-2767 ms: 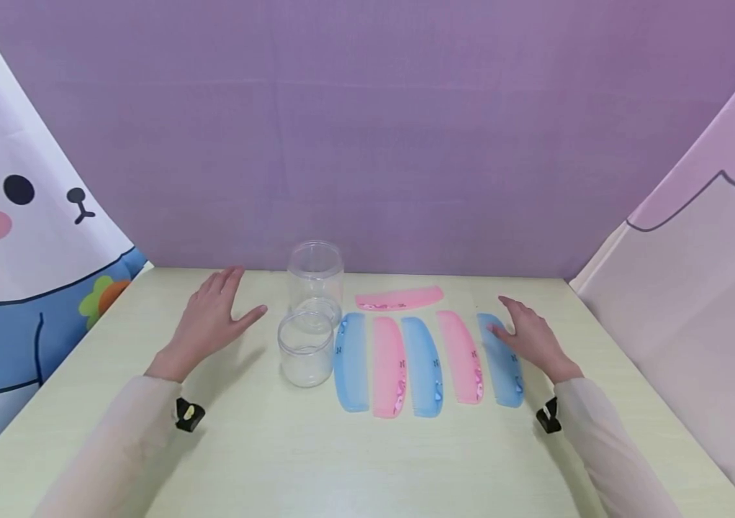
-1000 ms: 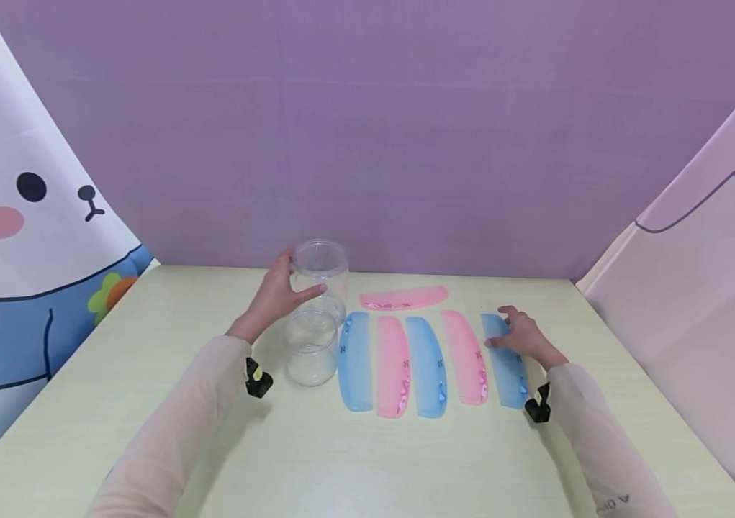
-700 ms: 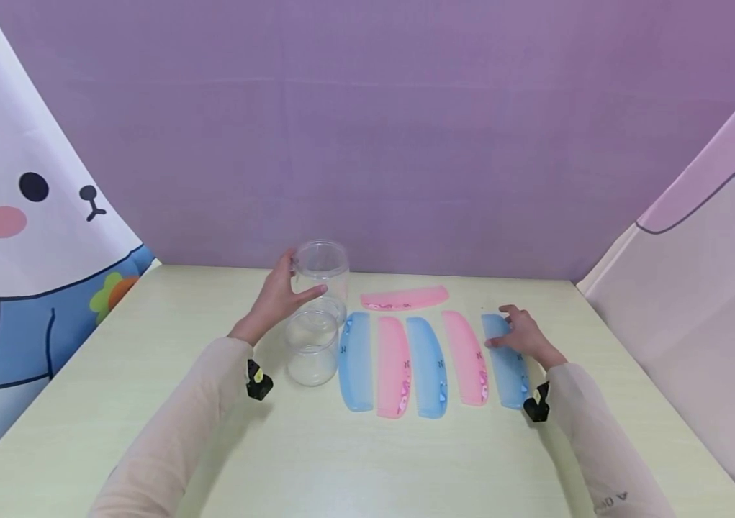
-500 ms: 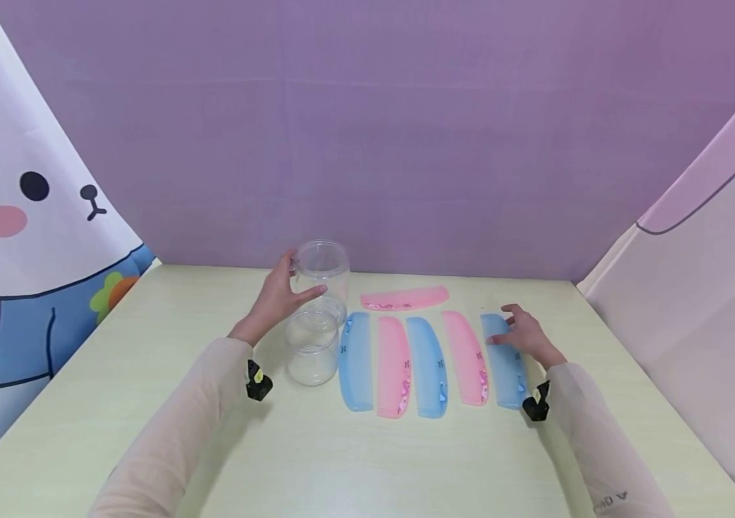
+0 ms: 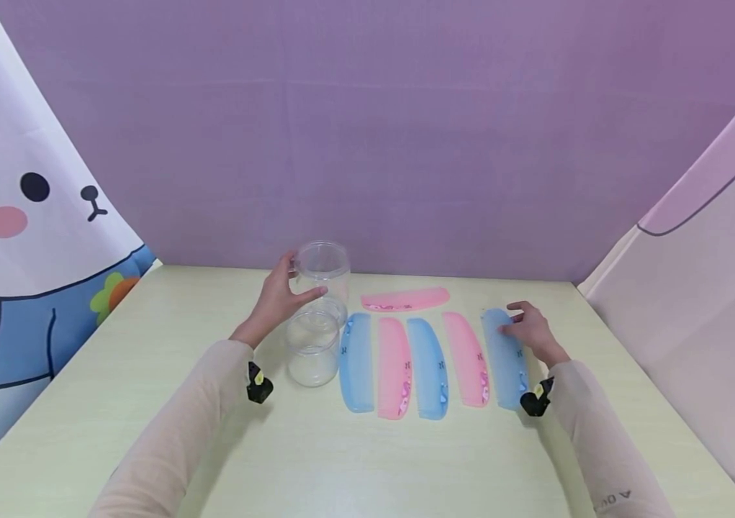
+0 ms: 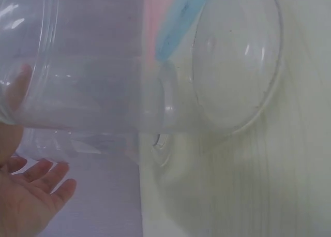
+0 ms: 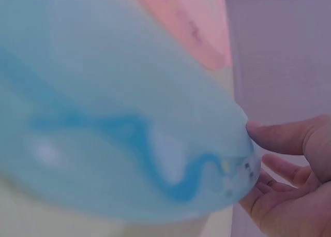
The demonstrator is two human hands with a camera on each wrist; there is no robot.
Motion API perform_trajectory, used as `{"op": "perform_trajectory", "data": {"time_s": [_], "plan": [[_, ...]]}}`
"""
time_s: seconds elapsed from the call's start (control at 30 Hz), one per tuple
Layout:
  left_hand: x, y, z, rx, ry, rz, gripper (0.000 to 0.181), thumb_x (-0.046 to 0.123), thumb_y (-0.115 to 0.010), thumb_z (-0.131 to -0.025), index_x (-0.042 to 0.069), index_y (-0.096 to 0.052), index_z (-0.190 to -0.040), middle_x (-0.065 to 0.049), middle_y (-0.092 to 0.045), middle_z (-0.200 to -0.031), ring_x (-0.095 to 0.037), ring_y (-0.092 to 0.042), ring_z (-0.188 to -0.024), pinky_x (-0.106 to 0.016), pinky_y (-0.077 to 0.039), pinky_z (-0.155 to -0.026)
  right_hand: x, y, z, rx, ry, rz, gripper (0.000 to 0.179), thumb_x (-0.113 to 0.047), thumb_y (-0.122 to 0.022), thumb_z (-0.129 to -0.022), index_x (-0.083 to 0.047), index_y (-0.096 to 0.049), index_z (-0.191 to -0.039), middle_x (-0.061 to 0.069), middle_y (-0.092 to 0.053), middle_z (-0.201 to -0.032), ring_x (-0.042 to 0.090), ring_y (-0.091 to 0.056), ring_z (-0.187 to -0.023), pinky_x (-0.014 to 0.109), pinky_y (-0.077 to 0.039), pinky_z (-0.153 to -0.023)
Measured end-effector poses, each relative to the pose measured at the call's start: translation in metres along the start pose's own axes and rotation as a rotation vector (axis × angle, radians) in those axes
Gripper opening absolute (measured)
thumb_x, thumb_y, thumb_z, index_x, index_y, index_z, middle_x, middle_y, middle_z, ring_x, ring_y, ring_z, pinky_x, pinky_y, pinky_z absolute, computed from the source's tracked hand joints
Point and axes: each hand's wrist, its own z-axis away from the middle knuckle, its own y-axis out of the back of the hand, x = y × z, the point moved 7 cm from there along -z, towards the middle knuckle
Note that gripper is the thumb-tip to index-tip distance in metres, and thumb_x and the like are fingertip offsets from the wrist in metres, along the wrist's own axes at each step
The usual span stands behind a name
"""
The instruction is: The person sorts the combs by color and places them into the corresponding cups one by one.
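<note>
My right hand pinches the far end of the rightmost blue comb. In the right wrist view, the thumb is on one face of this comb, the fingers at its other side. My left hand holds the farther clear jar from its left, thumb across the front and fingers by the rim. A second clear jar stands just nearer and looms large in the left wrist view, where the fingers lie against the farther jar.
Left of the held comb lie a pink comb, a blue comb, another pink comb and another blue comb. One pink comb lies crosswise behind them. A purple cloth backs the pale table.
My left hand has moved right to the farther jar and stayed there. My right hand has closed on the rightmost blue comb, whose far end has just shifted up slightly.
</note>
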Motion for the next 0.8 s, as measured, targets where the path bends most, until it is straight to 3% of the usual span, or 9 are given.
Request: {"op": "perform_trajectory", "data": {"time_s": [0.27,0.63,0.8], "plan": [[-0.004,-0.002,0.001,0.007,0.009,0.007,0.089,0.038,-0.071,-0.077,0.004,-0.020,-0.142,-0.017,-0.037,-0.140,-0.035,-0.044,-0.123,-0.047,-0.041,-0.101,-0.006,0.011,0.003,0.012,-0.042,-0.111,0.053,-0.009,-0.058,-0.086,0.008,-0.037,-0.132,0.026,-0.046,-0.118,0.028,-0.051,-0.096,0.028,-0.051,-0.073],[-0.005,-0.002,0.001,0.002,0.005,0.028,0.089,0.039,-0.071,-0.077,0.004,-0.021,-0.142,-0.017,-0.034,-0.142,-0.035,-0.043,-0.123,-0.048,-0.042,-0.100,-0.018,0.024,0.001,0.032,0.003,-0.185,0.052,-0.005,-0.058,-0.086,0.007,-0.037,-0.132,0.025,-0.050,-0.114,0.015,-0.054,-0.086,0.028,-0.055,-0.074],[-0.003,-0.002,0.001,0.004,-0.004,0.027,0.089,0.038,-0.072,-0.077,0.004,-0.021,-0.141,-0.016,-0.035,-0.141,-0.035,-0.044,-0.122,-0.046,-0.043,-0.099,-0.032,0.030,0.000,0.057,0.033,-0.207,0.051,-0.005,-0.057,-0.086,0.005,-0.037,-0.133,0.027,-0.048,-0.119,0.022,-0.055,-0.094,0.034,-0.054,-0.082]]}}
